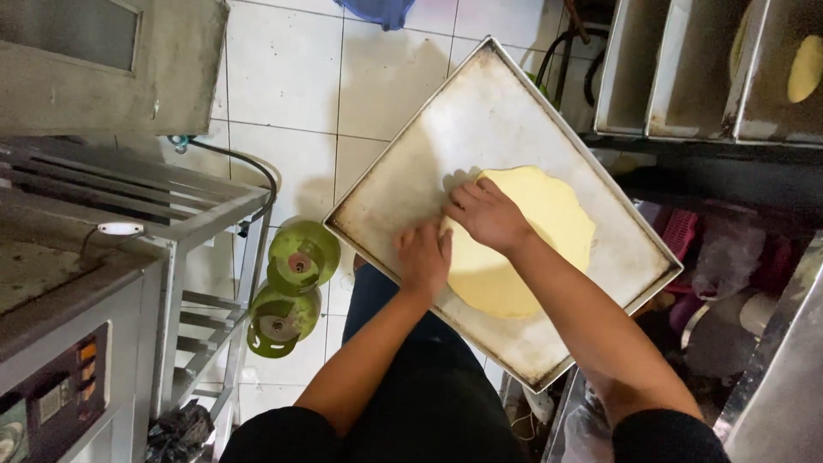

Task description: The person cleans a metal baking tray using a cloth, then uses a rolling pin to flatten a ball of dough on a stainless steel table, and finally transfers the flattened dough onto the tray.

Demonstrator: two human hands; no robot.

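Two green gas cylinders (290,291) stand on the floor at left. My left hand (423,255) and right hand (489,214) lie close together, fingers flat on the left edge of the dough (536,249) in the tray (403,180). I'd judge I'm flattening it; even pressure outward comes next. Racked trays (686,69) at right seem to hold dough too.

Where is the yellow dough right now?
In the head view, the yellow dough lies flat on the metal baking tray, right of centre, with the left hand and right hand pressing its left edge.
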